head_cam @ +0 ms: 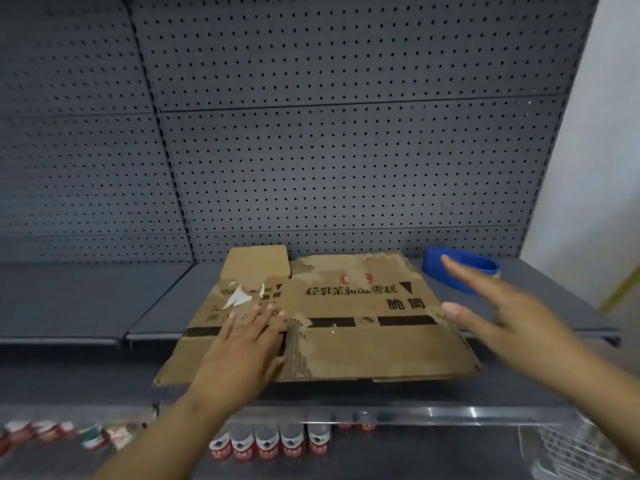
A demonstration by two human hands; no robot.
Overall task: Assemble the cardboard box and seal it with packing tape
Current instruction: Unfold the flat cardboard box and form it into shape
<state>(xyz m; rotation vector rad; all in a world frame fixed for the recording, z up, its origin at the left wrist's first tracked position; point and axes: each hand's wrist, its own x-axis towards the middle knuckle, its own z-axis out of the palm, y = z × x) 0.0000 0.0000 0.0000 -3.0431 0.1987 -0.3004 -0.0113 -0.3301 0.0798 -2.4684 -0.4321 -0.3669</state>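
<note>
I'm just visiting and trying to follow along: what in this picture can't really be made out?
- Blue tape dispenser, head view: partly hidden behind the blurred right hand; no tape visible.
- Flattened cardboard box: its left part lies under the left hand; torn spots break the print.
- Bottles on the lower shelf: labels too small and blurred to read.
- Yellow streak at the right edge: cut off, unidentifiable.
</note>
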